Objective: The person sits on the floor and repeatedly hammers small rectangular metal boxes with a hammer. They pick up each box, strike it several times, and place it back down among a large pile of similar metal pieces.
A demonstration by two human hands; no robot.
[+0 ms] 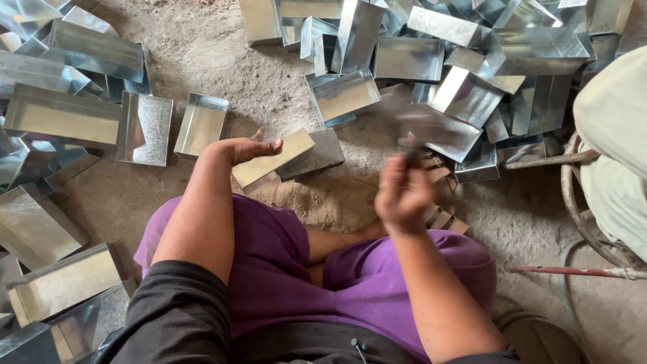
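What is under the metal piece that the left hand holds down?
The metal piece rests on a dark flat block under the left hand, with burlap cloth before it. The piece hides the block's middle and whatever lies beneath. The blurred right hand grips a dark tool.

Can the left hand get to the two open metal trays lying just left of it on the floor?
Probably yes. The left hand rests on a metal piece on the floor, and the nearer tray lies just beside it with bare floor between; the second tray sits next to that one.
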